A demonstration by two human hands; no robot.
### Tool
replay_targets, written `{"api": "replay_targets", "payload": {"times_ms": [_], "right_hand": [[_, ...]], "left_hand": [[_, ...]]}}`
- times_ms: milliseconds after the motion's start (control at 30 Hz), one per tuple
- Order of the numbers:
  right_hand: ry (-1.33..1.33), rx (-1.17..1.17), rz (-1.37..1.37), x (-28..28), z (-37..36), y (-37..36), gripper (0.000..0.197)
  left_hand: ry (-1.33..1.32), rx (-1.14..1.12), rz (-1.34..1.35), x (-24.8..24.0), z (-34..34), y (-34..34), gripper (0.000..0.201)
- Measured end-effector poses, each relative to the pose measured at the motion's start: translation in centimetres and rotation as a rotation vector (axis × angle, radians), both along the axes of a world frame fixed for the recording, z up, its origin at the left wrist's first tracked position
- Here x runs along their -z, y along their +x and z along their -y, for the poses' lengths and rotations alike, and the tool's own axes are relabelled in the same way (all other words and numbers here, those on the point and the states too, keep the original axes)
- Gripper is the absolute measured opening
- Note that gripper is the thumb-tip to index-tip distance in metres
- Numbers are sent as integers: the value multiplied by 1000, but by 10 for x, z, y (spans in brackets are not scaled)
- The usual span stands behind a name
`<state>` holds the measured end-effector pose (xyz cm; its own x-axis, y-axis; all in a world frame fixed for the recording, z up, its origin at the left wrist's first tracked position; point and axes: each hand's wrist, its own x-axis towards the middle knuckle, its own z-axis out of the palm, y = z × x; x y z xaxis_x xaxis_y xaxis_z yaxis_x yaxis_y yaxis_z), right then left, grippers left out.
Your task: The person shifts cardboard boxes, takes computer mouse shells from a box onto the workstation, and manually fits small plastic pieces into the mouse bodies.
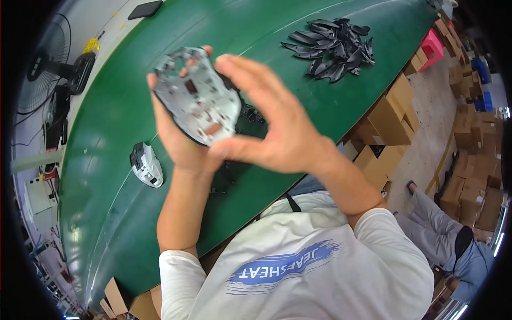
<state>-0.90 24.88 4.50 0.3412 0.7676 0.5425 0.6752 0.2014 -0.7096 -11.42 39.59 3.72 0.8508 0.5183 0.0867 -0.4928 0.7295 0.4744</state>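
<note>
A grey-white computer mouse shell, its hollow inner side facing up, is held above the green table. My left hand supports it from below and along its left edge, fingertips showing at the top. Curved round the right side of the shell is my right hand, thumb at the lower end and fingers at the upper end. Motion blurs both hands a little. On the table to the left lies a white and black computer mouse. Small black parts show on the table, partly hidden behind my right hand.
A pile of curved black plastic pieces lies on the green table at the far right. A fan stands beyond its left edge. Open cardboard boxes line the right edge. Another person is at the lower right.
</note>
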Motion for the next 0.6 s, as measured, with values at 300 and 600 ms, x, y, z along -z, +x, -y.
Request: {"api": "replay_targets", "payload": {"times_ms": [300,600], "right_hand": [[-386,400,-110,46,81,42,32],[-435,526,-69,62,50,26,30]], "left_hand": [[166,62,209,-31,-62,-20,73],[-20,-51,-64,-29,-34,0,80]]}}
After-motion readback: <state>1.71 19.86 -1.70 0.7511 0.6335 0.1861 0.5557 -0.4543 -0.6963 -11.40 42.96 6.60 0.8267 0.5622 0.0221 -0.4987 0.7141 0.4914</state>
